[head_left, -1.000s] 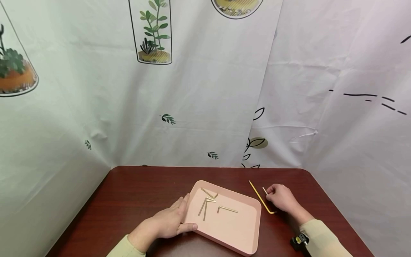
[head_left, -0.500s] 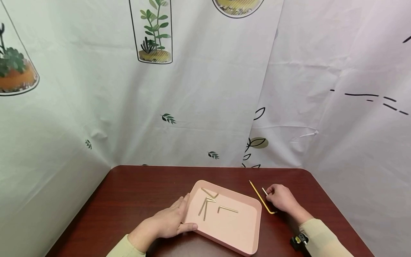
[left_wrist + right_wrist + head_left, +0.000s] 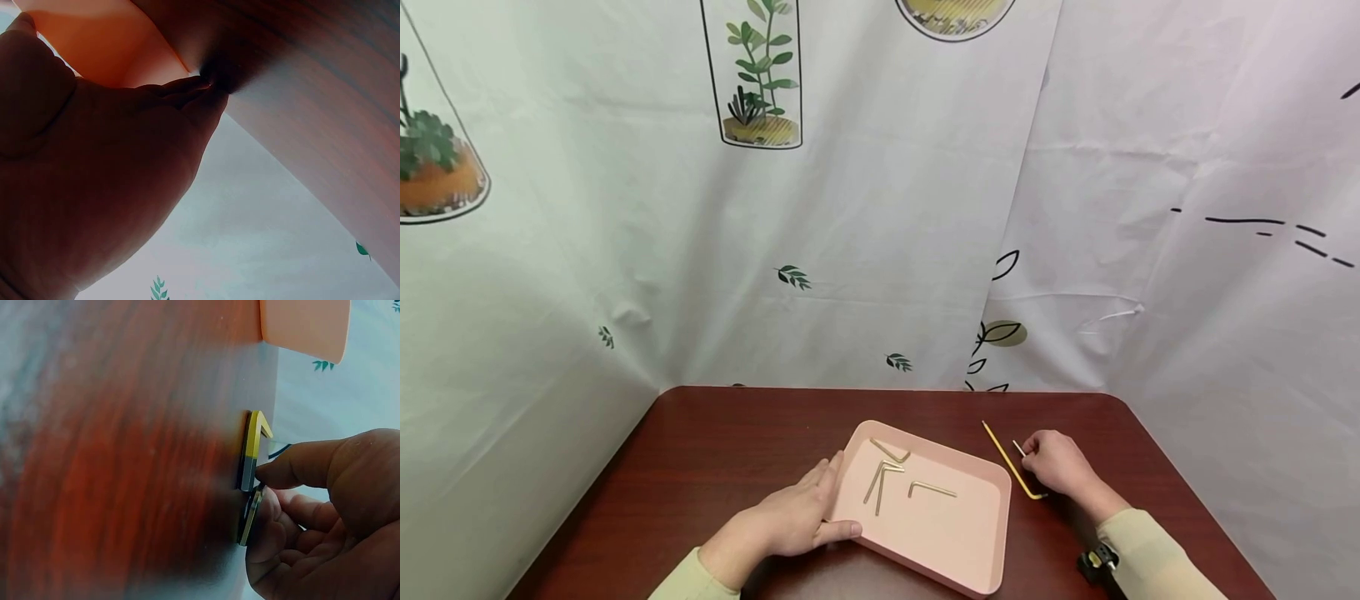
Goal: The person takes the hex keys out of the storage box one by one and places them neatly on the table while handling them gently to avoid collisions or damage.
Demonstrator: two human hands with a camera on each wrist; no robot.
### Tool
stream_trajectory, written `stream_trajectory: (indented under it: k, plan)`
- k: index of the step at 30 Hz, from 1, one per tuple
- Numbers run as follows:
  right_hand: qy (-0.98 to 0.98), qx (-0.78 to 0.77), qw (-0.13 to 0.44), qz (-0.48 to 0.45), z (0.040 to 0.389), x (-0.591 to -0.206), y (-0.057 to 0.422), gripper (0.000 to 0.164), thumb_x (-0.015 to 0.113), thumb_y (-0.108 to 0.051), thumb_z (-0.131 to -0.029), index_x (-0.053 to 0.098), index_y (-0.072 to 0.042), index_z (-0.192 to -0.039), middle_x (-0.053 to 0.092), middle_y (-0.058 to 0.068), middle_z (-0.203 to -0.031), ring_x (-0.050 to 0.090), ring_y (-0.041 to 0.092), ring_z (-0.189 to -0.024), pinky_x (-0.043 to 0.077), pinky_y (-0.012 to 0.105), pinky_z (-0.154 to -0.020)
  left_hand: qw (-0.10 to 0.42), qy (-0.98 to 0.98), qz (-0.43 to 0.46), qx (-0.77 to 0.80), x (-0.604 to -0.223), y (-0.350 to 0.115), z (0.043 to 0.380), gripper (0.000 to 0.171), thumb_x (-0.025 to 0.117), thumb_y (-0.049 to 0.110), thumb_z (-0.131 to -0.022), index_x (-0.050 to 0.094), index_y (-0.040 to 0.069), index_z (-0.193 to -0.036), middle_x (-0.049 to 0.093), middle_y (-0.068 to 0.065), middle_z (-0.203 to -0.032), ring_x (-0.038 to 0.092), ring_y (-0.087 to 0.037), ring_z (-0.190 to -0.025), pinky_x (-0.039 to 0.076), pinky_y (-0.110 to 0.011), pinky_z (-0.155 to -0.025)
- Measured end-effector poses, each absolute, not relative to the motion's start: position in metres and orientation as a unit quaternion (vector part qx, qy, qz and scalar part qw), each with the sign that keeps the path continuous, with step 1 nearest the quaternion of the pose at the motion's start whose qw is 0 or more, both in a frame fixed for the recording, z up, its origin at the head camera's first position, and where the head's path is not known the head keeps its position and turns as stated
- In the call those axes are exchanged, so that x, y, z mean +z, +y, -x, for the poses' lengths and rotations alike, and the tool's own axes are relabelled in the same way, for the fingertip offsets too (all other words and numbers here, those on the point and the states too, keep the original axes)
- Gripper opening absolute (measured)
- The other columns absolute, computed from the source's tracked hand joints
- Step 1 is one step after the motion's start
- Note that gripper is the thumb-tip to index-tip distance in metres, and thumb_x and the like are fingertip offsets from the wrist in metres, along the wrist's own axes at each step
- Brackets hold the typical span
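On the table, my left hand (image 3: 793, 517) rests against the pink tray (image 3: 940, 537), its fingers straight along the left wall and its thumb on the front rim. Several brass-coloured L-shaped hex keys (image 3: 933, 488) lie in the tray's left and middle part. To the tray's right, thumb and fingertips of my right hand (image 3: 1060, 462) pinch a small hex key (image 3: 251, 519), low over the tabletop. Its far end pokes out past the fingers in the head view. Right beside it lies a longer yellow hex key (image 3: 1009, 462) with a dark short arm (image 3: 248, 472).
The dark red wooden table (image 3: 722, 442) ends at a white printed curtain (image 3: 880, 250) behind and at both sides. A small black device (image 3: 1097, 561) is at the right wrist.
Both hands stay where they were, the left one still against the tray. The pale end of the hex key at the right fingers has dipped very slightly.
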State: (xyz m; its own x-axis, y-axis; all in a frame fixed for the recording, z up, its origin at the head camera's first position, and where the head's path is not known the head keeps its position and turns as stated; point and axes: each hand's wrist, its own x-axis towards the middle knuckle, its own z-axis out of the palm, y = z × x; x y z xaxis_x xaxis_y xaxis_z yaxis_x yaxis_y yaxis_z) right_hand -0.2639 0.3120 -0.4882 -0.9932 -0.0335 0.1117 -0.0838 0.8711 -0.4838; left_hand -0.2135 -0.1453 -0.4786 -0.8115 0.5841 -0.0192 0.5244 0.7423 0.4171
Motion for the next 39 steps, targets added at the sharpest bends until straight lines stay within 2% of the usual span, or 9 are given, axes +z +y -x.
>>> stream_trajectory:
  k: [7, 15, 22, 39]
  plan:
    - [-0.973, 0.224, 0.049, -0.032, 0.2654, -0.4868, 0.3113, 0.007, 0.076, 0.000, -0.088, 0.073, -0.006, -0.086, 0.070, -0.001, -0.082, 0.060, 0.015, -0.072, 0.054, 0.038, -0.071, 0.073, 0.930, -0.301, 0.196, -0.4785, -0.1452, 0.2147, 0.116, 0.069, 0.069, -0.103, 0.022, -0.013, -0.171, 0.031, -0.030, -0.176, 0.037, -0.048, -0.161, 0.043, -0.064, -0.120]
    - [-0.973, 0.226, 0.037, -0.028, 0.2657, -0.4875, 0.3088, 0.020, 0.075, 0.000, -0.093, 0.065, -0.009, -0.078, 0.058, -0.002, -0.072, 0.053, 0.016, -0.064, 0.045, 0.034, -0.063, 0.075, 0.931, -0.299, 0.195, -0.4790, -0.1457, 0.2155, 0.116, 0.069, 0.069, -0.103, 0.022, -0.013, -0.171, 0.031, -0.030, -0.176, 0.036, -0.048, -0.162, 0.042, -0.064, -0.121]
    - [-0.972, 0.230, 0.035, -0.031, 0.2662, -0.4880, 0.3089, 0.026, 0.074, 0.000, -0.092, 0.062, -0.011, -0.072, 0.051, -0.003, -0.066, 0.048, 0.015, -0.060, 0.040, 0.032, -0.060, 0.078, 0.931, -0.296, 0.198, -0.4793, -0.1460, 0.2157, 0.115, 0.069, 0.068, -0.103, 0.022, -0.012, -0.171, 0.031, -0.029, -0.177, 0.035, -0.048, -0.162, 0.042, -0.064, -0.122]
    - [-0.975, 0.221, 0.028, -0.020, 0.2654, -0.4854, 0.3064, 0.019, 0.076, -0.003, -0.092, 0.067, -0.010, -0.076, 0.059, -0.001, -0.072, 0.053, 0.016, -0.064, 0.045, 0.033, -0.062, 0.074, 0.931, -0.299, 0.194, -0.4786, -0.1454, 0.2143, 0.116, 0.069, 0.069, -0.103, 0.022, -0.012, -0.171, 0.032, -0.030, -0.176, 0.037, -0.048, -0.161, 0.043, -0.064, -0.120]
